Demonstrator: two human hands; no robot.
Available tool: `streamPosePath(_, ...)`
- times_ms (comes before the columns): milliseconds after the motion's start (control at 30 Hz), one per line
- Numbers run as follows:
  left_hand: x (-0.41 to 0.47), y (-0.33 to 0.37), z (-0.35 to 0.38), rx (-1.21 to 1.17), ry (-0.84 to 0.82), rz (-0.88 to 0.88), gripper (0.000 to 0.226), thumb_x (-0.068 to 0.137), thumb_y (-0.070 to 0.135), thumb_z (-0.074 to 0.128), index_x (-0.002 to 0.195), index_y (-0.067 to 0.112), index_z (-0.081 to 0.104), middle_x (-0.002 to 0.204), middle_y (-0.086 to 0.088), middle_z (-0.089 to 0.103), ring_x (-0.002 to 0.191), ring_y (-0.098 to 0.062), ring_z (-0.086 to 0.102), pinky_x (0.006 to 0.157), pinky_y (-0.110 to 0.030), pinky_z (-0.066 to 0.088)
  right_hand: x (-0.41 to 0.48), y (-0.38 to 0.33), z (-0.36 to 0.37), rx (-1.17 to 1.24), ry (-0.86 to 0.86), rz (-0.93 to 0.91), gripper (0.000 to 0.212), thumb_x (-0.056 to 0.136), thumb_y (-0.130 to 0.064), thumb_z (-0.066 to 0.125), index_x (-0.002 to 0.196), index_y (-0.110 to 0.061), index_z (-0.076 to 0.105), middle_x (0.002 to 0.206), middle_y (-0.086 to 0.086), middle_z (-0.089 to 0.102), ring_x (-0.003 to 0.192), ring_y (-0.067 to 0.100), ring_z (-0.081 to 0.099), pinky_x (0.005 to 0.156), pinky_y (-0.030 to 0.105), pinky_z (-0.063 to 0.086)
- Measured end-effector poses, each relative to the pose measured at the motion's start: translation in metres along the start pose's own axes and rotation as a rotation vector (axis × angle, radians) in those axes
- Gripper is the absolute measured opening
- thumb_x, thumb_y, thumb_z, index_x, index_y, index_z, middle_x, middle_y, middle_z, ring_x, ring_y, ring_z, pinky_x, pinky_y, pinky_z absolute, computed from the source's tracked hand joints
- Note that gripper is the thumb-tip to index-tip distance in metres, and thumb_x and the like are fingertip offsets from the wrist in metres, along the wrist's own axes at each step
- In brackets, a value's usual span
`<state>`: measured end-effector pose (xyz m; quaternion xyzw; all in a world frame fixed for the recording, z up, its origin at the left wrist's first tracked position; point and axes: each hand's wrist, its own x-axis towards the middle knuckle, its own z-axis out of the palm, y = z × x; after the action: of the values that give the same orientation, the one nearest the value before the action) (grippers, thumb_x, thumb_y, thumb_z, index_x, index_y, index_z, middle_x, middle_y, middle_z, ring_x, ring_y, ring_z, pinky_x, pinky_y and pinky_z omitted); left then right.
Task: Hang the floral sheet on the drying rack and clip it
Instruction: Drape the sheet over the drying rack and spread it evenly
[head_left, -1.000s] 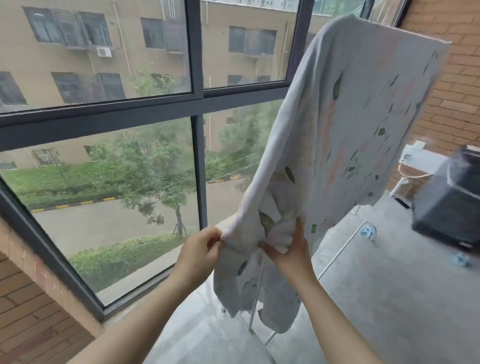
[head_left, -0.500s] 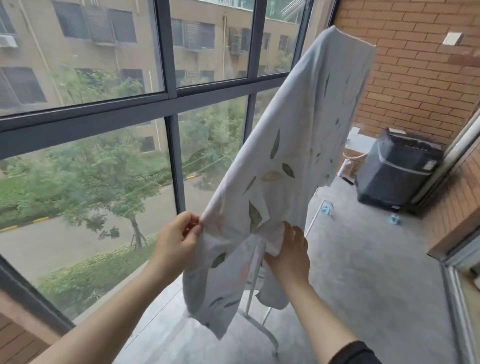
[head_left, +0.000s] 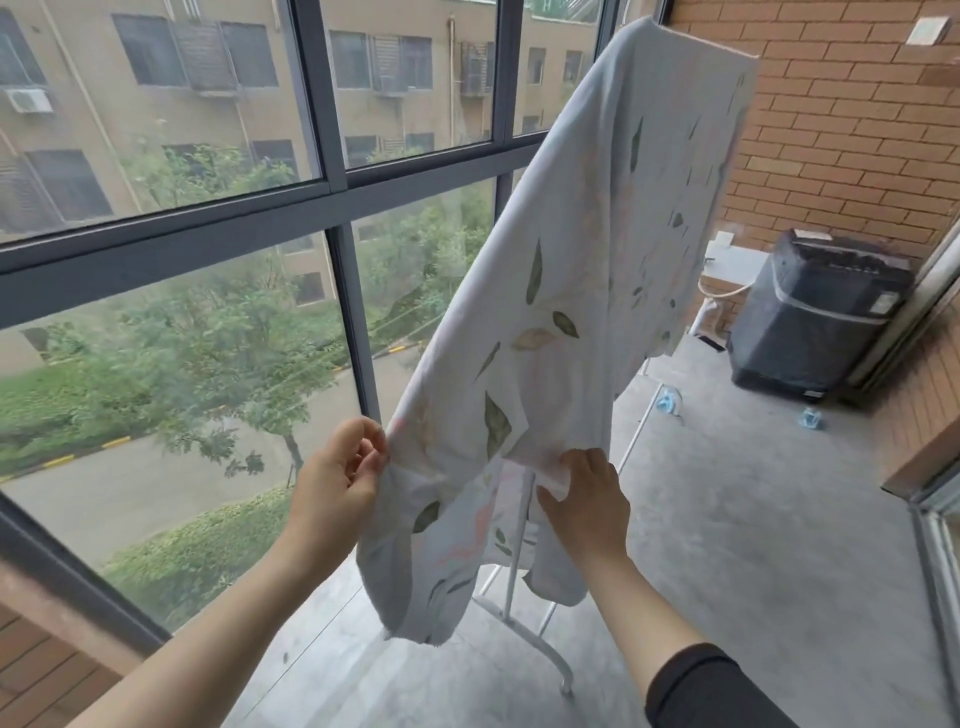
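1. Head view: the pale grey floral cotton sheet (head_left: 587, 291) hung draped over the top bar of the white metal drying rack (head_left: 519, 525), its lower end pulled toward the person.
2. The left hand (head_left: 337, 478) pinched the sheet's edge; the right hand (head_left: 584, 493) clasped a bunched fold.
3. Unclipped, the sheet could slide off if tugged unevenly.
4. A grey concrete floor (head_left: 727, 519), a large window and a brick wall enclosed the balcony.

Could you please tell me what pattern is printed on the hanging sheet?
Green leaves with faint pink blooms on pale grey-white sheet, in the head view.
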<state>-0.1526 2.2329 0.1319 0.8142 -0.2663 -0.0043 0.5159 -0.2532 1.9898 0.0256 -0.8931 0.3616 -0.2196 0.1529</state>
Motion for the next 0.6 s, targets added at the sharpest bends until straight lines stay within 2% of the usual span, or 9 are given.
streamPosePath(67, -0.003, 0.000, 0.001, 0.018, 0.002, 0.007, 0.034, 0.086, -0.006, 0.051, 0.071, 0.024, 0.059, 0.067, 0.001, 0.058, 0.061, -0.013, 0.048, 0.058, -0.030, 0.037, 0.001, -0.001, 0.007, -0.003, -0.010, 0.083, 0.078, 0.068, -0.043, 0.079, 0.131, -0.016, 0.043, 0.130, 0.008, 0.044, 0.115, 0.030, 0.046, 0.079, 0.040, 0.054)
streamPosePath(133, -0.005, 0.003, -0.001, 0.046, 0.026, 0.009, 0.037, 0.084, -0.008, 0.050, 0.071, 0.023, 0.063, 0.071, 0.007, 0.062, 0.066, -0.008, 0.052, 0.060, -0.028, 0.040, 0.006, -0.001, 0.010, 0.019, 0.023, 0.158, 0.087, 0.066, -0.039, 0.082, 0.136, -0.015, 0.036, 0.135, 0.013, 0.040, 0.117, 0.034, 0.045, 0.081, 0.044, 0.055)
streamPosePath(167, -0.006, 0.005, -0.002, 0.067, 0.040, 0.014, 0.037, 0.085, -0.007, 0.050, 0.071, 0.023, 0.064, 0.073, 0.007, 0.064, 0.068, -0.006, 0.053, 0.061, -0.027, 0.041, 0.011, 0.000, 0.008, 0.038, 0.032, 0.177, 0.079, 0.069, -0.034, 0.080, 0.134, -0.015, 0.039, 0.134, 0.012, 0.043, 0.116, 0.033, 0.047, 0.080, 0.044, 0.055)
streamPosePath(267, -0.005, 0.011, -0.007, 0.151, 0.054, 0.058, 0.029, 0.087, -0.002, 0.053, 0.078, 0.021, 0.068, 0.080, 0.006, 0.065, 0.075, -0.006, 0.057, 0.064, -0.022, 0.042, 0.023, 0.007, 0.000, 0.046, 0.040, 0.124, 0.030, 0.085, -0.020, 0.063, 0.115, -0.016, 0.061, 0.119, 0.004, 0.059, 0.108, 0.027, 0.056, 0.078, 0.036, 0.049)
streamPosePath(300, -0.004, 0.012, -0.009, 0.183, 0.055, 0.074, 0.025, 0.088, 0.000, 0.055, 0.080, 0.020, 0.069, 0.083, 0.006, 0.065, 0.077, -0.005, 0.057, 0.064, -0.019, 0.041, 0.024, 0.010, -0.002, 0.057, 0.046, 0.098, 0.023, 0.088, -0.019, 0.057, 0.109, -0.016, 0.065, 0.114, 0.003, 0.063, 0.105, 0.026, 0.058, 0.078, 0.035, 0.048)
streamPosePath(367, 0.001, 0.009, -0.012, 0.228, 0.056, 0.102, 0.016, 0.087, 0.005, 0.061, 0.086, 0.018, 0.069, 0.088, 0.006, 0.063, 0.080, -0.006, 0.058, 0.067, -0.021, 0.046, 0.017, 0.012, -0.009, 0.186, 0.060, 0.091, 0.018, 0.091, -0.016, 0.050, 0.100, -0.014, 0.066, 0.102, 0.004, 0.066, 0.096, 0.028, 0.061, 0.075, 0.035, 0.046)
streamPosePath(433, 0.006, 0.004, -0.012, 0.294, 0.022, 0.115, 0.013, 0.085, 0.013, 0.067, 0.099, 0.013, 0.067, 0.094, 0.004, 0.058, 0.087, -0.014, 0.057, 0.075, -0.029, 0.050, 0.005, 0.011, -0.026, 0.426, 0.062, 0.120, 0.019, 0.092, -0.016, 0.043, 0.084, -0.019, 0.060, 0.079, 0.002, 0.063, 0.076, 0.024, 0.059, 0.064, 0.035, 0.042)
streamPosePath(533, 0.016, -0.008, -0.006, 0.396, -0.065, 0.068, 0.040, 0.083, 0.026, 0.071, 0.117, 0.008, 0.058, 0.108, -0.002, 0.049, 0.106, -0.023, 0.050, 0.088, -0.034, 0.043, -0.010, 0.011, -0.067, 0.621, 0.161, 0.133, 0.033, 0.094, -0.010, 0.040, 0.068, -0.028, 0.045, 0.066, -0.008, 0.053, 0.064, 0.002, 0.050, 0.059, 0.021, 0.036)
streamPosePath(600, 0.021, -0.011, 0.002, 0.402, -0.104, 0.021, 0.049, 0.083, 0.029, 0.071, 0.123, 0.007, 0.054, 0.114, -0.007, 0.046, 0.112, -0.025, 0.047, 0.092, -0.034, 0.038, -0.015, 0.014, -0.095, 0.644, 0.201, 0.129, 0.036, 0.096, -0.002, 0.041, 0.069, -0.026, 0.050, 0.070, -0.007, 0.057, 0.066, -0.004, 0.051, 0.060, 0.012, 0.037)
